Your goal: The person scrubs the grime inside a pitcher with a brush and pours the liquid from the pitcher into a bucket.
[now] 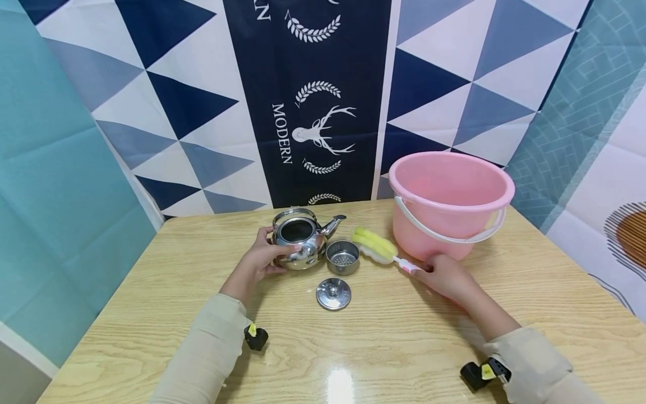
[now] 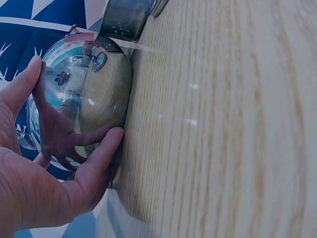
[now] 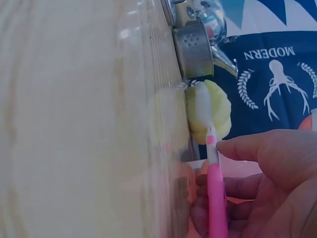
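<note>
My left hand [image 1: 261, 257] holds the side of a shiny steel teapot [image 1: 309, 253], thumb and fingers spread round its belly. The teapot has no lid on, and its spout points right. My right hand [image 1: 446, 275] grips the pink and white handle of a sponge brush [image 1: 375, 244], whose yellow and white head lies near the tabletop. In the right wrist view the brush handle [image 3: 216, 191] runs between thumb and fingers. A steel strainer cup [image 1: 343, 258] with a perforated bottom stands between teapot and brush head. The round steel lid [image 1: 333, 294] lies in front, knob up.
A pink bucket [image 1: 454, 219] with a white handle stands behind my right hand, close to the brush. The wood-grain table [image 1: 298, 348] ends at a patterned cloth backdrop [image 1: 323, 112]. Teal cloth [image 1: 60, 168] hangs on the left.
</note>
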